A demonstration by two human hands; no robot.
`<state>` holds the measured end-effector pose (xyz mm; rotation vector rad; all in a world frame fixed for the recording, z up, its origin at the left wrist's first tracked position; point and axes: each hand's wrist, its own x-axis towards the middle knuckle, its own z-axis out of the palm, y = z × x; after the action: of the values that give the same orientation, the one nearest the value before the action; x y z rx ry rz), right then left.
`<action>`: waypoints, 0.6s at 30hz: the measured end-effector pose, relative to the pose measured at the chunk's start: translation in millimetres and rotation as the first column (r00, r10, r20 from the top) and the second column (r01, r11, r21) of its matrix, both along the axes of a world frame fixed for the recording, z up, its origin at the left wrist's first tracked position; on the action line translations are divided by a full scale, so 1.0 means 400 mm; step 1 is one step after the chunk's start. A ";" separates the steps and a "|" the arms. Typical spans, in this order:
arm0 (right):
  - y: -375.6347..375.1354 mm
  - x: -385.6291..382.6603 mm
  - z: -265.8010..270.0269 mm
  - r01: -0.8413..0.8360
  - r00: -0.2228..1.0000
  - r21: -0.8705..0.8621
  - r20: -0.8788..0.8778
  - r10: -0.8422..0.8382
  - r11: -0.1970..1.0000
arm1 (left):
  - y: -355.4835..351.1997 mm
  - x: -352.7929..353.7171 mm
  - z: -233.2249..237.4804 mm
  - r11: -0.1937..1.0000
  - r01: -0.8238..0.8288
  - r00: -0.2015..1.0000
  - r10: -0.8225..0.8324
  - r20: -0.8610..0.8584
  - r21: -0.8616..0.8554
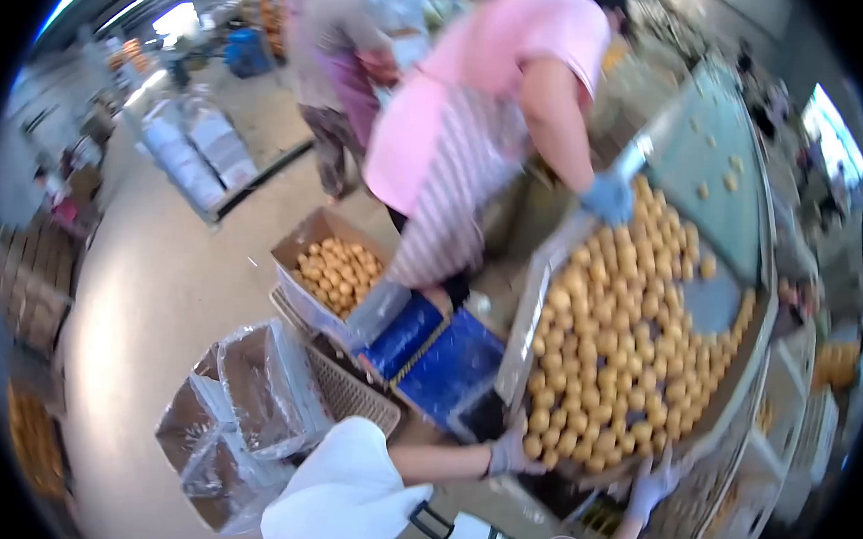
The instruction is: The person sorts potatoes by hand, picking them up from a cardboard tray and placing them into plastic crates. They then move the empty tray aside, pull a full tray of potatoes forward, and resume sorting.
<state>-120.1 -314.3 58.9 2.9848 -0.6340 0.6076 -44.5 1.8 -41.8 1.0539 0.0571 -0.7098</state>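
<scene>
My left hand, in a pale glove, is at the near left corner of a sorting table, beside the closest potatoes. Its thumb and fingers look apart. At the table's near edge, further right, my right hand wears a similar pale glove, its fingers spread and nothing visible in them. Round yellow-brown potatoes cover much of the table, and a few lie on the green surface at its far end.
A co-worker in pink leans over the table's left side, a blue-gloved hand at the potatoes. Another person stands behind. Left are a potato-filled box, a plastic-lined carton, a crate and a blue object.
</scene>
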 end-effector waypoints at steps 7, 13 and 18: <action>0.322 -0.039 0.113 -0.342 0.882 0.548 -0.092 0.462 0.763 | 0.009 0.021 0.052 0.922 -0.043 0.771 -0.214 -0.599 -0.384; 0.404 -0.006 0.044 -0.323 0.935 0.304 -0.042 0.351 0.896 | 0.036 0.027 0.021 0.955 -0.024 0.701 -0.196 -0.686 -0.297; 0.374 0.029 0.022 -0.147 0.880 0.495 -0.330 0.342 0.856 | 0.068 0.019 0.008 0.998 0.043 0.824 -0.016 -0.567 0.035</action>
<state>-108.4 -164.6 67.9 3.5022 -0.3943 -0.2210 -37.0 29.1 -38.6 0.8551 0.5784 -1.0383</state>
